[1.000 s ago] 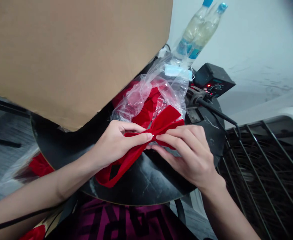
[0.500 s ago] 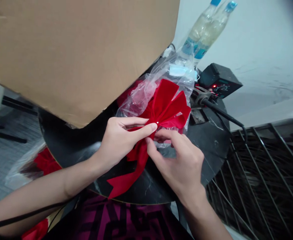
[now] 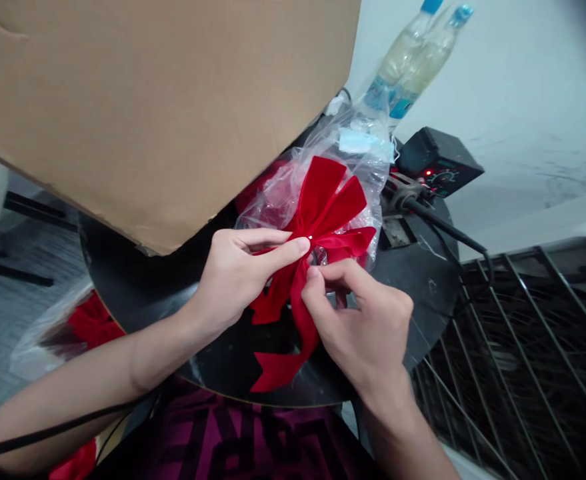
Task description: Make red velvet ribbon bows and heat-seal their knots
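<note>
A red velvet ribbon bow (image 3: 321, 200) with several loops and two hanging tails is held above a round black marbled table (image 3: 413, 287). My left hand (image 3: 245, 270) pinches the bow near its centre between thumb and fingers, beside a small shiny spot. Just below and to the right, the thumb and forefinger of my right hand (image 3: 360, 303) close on one ribbon tail by the knot. That tail curves down to a notched end over the table's near edge. Behind the bow lies a clear plastic bag (image 3: 275, 200) with red things inside.
A large cardboard box (image 3: 163, 113) fills the upper left. At the right are a black control box (image 3: 440, 163) with a red light, a corded soldering iron (image 3: 445, 223) and a wire rack (image 3: 513, 333). Two bottles (image 3: 413, 60) stand behind. Another bag with red bows (image 3: 93, 323) sits lower left.
The bow has turned a little and its upper loops have shifted left. The long tail has swung right, with my right hand pinching it slightly higher. My left hand keeps its pinch.
</note>
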Available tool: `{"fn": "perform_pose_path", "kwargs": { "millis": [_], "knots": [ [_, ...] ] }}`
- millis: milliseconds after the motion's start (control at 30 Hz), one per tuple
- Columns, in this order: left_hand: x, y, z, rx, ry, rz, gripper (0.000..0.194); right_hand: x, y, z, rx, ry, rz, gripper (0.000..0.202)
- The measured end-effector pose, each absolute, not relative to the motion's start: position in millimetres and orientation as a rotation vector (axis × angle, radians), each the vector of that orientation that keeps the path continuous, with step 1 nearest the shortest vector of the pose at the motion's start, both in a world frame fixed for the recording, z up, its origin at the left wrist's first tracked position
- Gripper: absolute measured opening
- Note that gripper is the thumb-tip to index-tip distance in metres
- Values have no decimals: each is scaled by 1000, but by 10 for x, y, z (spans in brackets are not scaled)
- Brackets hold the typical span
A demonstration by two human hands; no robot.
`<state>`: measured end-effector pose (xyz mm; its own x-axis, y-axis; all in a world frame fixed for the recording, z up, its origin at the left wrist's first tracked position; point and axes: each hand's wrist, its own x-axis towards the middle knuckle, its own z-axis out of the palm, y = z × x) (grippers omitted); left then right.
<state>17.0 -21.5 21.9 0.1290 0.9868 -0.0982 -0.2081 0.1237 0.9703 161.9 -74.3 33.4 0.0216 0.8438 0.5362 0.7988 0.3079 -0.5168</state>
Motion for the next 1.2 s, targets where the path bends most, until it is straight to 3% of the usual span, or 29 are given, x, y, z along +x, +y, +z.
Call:
{"fn": "perform_pose_path", "kwargs": {
  "millis": [200,300,433,633,700,900,1200],
  "knots": [
    [197,-259,256,905,907,1047,6,1565,-767,240,-1443,-1397,479,22],
    [205,-261,237,1094,997,1168,13,1627,-765,240,-1457,-1542,316,7],
    [215,-253,247,1259,1116,1221,13,1688,-729,287,-1464,-1751,3,9],
    [211,-259,260,1294,1154,1233,12,1684,-666,316,-1452,-1855,-169,7],
    [204,-263,246,1238,1105,1237,11,1653,-665,306,-1449,-1767,-59,10],
    [207,-243,216,929,968,1098,9,1624,-686,223,-1429,-1217,769,4],
    [208,-186,217,995,957,1174,11,1697,-646,177,-1385,-1229,954,7]
  ]
}}
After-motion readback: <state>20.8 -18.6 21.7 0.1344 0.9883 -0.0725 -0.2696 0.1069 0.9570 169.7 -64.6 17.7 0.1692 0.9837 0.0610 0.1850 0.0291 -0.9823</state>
